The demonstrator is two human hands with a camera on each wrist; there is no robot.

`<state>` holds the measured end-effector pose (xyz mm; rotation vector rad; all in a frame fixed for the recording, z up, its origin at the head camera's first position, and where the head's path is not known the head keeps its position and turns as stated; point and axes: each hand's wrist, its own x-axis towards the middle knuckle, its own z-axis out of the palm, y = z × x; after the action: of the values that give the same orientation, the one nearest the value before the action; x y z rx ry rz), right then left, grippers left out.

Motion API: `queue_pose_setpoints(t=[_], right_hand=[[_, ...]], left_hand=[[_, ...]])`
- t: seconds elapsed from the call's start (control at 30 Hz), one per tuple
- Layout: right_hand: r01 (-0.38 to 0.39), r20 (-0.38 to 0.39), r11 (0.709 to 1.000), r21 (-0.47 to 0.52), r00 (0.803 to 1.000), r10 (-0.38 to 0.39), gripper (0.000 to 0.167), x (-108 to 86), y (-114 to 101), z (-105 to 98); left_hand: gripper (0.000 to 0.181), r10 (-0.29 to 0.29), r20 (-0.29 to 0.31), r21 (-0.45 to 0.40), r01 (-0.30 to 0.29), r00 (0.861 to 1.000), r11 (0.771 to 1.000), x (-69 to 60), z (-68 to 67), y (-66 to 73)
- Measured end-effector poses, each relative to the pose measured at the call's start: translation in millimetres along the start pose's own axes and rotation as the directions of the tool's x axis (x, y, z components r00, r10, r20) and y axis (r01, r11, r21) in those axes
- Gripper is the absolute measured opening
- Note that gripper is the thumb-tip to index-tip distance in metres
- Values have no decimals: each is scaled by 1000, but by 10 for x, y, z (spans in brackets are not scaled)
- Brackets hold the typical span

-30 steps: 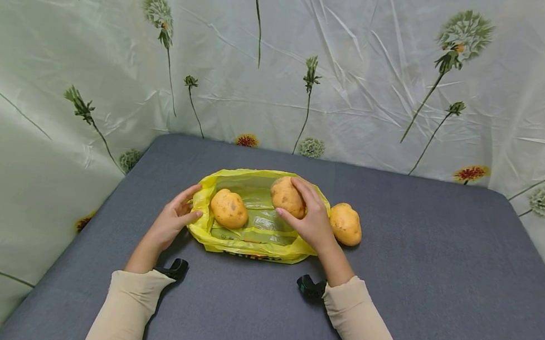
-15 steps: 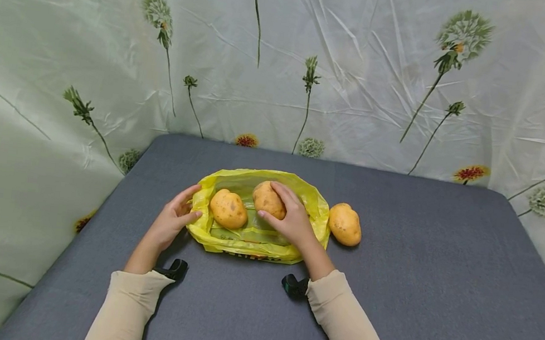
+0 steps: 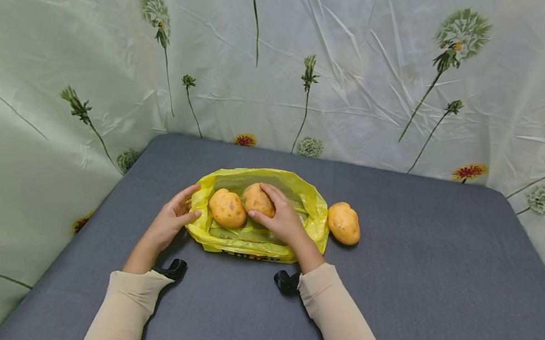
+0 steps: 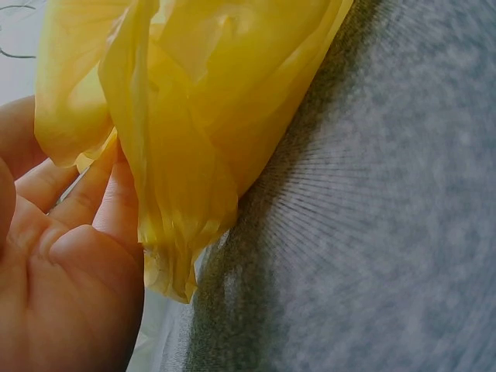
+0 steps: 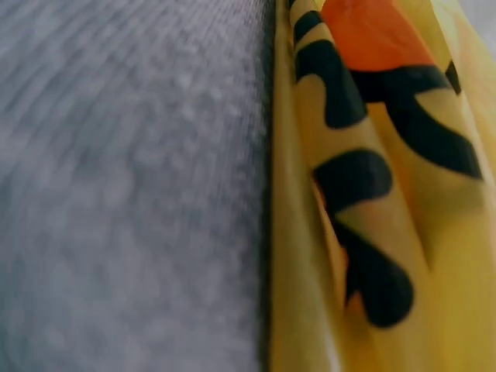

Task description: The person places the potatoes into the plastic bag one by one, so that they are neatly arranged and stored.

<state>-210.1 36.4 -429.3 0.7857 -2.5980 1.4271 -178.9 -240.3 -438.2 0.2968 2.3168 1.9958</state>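
Note:
A yellow plastic bag point(image 3: 319, 220) lies spread with its mouth upward in the head view. Inside it, toward the left, rests a potato point(image 3: 227, 208). My right hand point(image 3: 283, 219) grips a second potato point(image 3: 255, 199) within the bag's mouth, right beside the first one. At the bag's left end my left hand point(image 3: 167, 226) holds the rim with thumb and fingers. Seen from the left wrist, the fingers point(image 4: 89, 186) pass partly behind the yellow film point(image 4: 178, 124). A third potato point(image 3: 344, 223) lies outside, against the bag's right side. In the right wrist view, the bag's printed side point(image 5: 364, 186) hides the right hand.
The bag and loose potato lie on a dark grey padded surface point(image 3: 422, 277). A pale curtain point(image 3: 363, 79) with a dandelion print hangs behind it and along the left. Black wrist-worn devices point(image 3: 286, 282) show under both sleeves.
My right hand has carried its potato leftward and slightly down within the bag's mouth, up to the first potato. The left hand has stayed at the rim.

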Motion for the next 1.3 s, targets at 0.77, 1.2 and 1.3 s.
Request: queue_pose_setpoints(t=[0.77,1.2,1.3], right_hand=[[-105,145,995,1,984,103,68,-9,16,25],[-80,108,997,-15,991,82,70,-26,-1,5],[-68,91,998,-11,994,69,69,-38,-21,-20]], left_hand=[[63,-23,-3,-12,23,1000,1000,-4,6,13],[62,-45,-8,-13,45,999,999,-50,70,198],[61,-48,-11,-11,48,999,999,-60,84,245]])
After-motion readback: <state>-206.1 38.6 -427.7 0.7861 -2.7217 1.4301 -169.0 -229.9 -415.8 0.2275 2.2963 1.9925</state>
